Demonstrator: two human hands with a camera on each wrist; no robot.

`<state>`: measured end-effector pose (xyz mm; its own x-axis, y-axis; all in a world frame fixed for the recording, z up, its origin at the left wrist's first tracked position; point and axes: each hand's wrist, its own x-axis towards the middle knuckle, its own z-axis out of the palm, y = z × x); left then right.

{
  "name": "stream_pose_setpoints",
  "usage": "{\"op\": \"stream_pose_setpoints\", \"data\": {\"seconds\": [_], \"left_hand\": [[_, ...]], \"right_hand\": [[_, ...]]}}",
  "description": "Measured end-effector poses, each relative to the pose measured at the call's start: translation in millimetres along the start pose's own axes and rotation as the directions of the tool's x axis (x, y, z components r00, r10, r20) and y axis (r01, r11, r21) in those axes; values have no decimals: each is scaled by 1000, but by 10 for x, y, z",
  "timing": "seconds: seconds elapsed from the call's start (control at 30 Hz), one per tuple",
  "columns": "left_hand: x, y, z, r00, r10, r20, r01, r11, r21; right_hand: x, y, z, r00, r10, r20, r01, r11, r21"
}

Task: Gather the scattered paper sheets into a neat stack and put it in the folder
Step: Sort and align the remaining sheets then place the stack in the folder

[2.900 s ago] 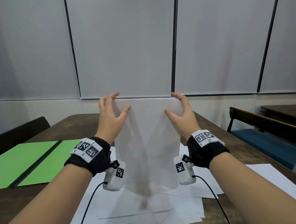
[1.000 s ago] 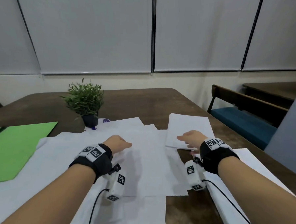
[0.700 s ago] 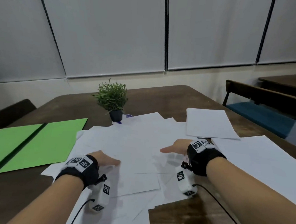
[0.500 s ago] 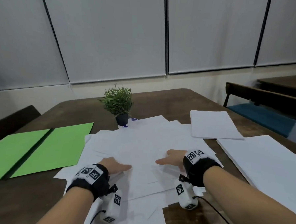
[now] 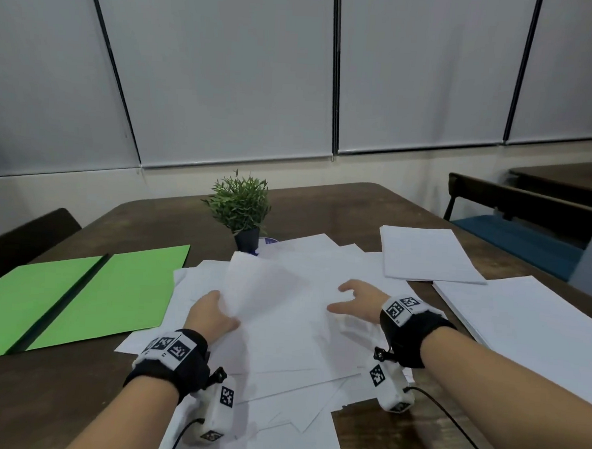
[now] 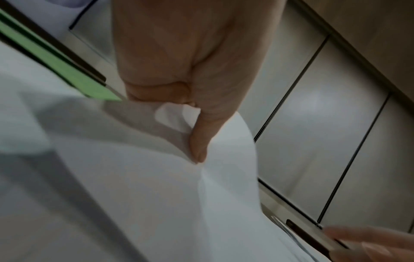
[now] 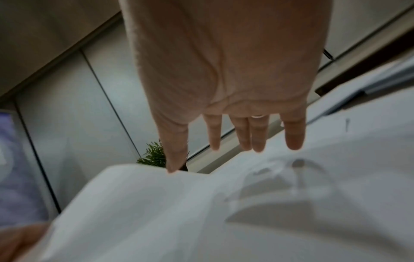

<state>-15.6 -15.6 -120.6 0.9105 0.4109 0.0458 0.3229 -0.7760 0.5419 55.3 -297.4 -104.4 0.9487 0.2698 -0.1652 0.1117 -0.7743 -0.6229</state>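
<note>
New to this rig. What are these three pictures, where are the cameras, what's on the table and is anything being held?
No robot here: a person works with bare hands and wears three cameras. The wide picture comes from a camera on the head, looking down at the table. The other two come from cameras strapped to each wrist, looking along the palm to the fingers.

On the table lie scattered white paper sheets, an open green folder to the left, a small potted plant behind the sheets, and two tidier paper piles to the right.

The left hand pinches the edge of one sheet and lifts it; the left wrist view shows thumb on the paper. The right hand is open, fingers spread above the sheets, holding nothing.
</note>
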Motion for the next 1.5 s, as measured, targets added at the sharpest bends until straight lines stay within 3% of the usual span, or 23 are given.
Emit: {"op": "stream_pose_setpoints", "data": {"seconds": [0.13,0.23,0.3,0.37,0.43,0.5,0.63,0.73,0.83,0.97,1.2,1.3,1.5], "left_hand": [[42,12,-240,973,195,120,-189,980,-60],[31,107,-379,926,305,224,-270,947,-174],[44,191,-422,906,353,234,-288,918,-272],[73,267,-423,916,369,158,-303,893,-333],[104,292,-399,952,305,-20,-294,894,-340],[128,235,-348,980,152,-128,-185,932,-312],[146,43,-103,987,-154,48,160,973,-166],[165,3,100,956,-260,134,254,966,56],[229,10,215,934,-331,137,312,939,144],[313,71,261,929,-359,94,340,925,173],[473,224,289,919,-383,97,386,922,-13],[552,280,261,918,-387,90,381,922,76],[574,236,268,957,-274,90,249,943,222]], "right_hand": [[96,-74,-99,996,-79,-47,80,996,29],[107,-210,-102,992,-119,39,119,993,1],[128,-249,-32,990,-122,74,128,989,-72],[114,-247,6,992,-107,59,114,983,-142],[115,-152,-37,999,-43,21,46,989,-140],[133,24,-138,999,39,-37,-44,992,-121],[157,425,-267,970,216,-108,-229,966,-121],[179,617,-251,958,276,-79,-279,960,-33],[216,657,-214,957,288,-28,-286,957,48],[301,668,-217,956,291,33,-291,957,-12],[385,652,-167,957,287,53,-271,942,-196],[413,650,-135,957,287,48,-270,936,-226],[405,629,-192,952,299,66,-275,928,-251]]}}
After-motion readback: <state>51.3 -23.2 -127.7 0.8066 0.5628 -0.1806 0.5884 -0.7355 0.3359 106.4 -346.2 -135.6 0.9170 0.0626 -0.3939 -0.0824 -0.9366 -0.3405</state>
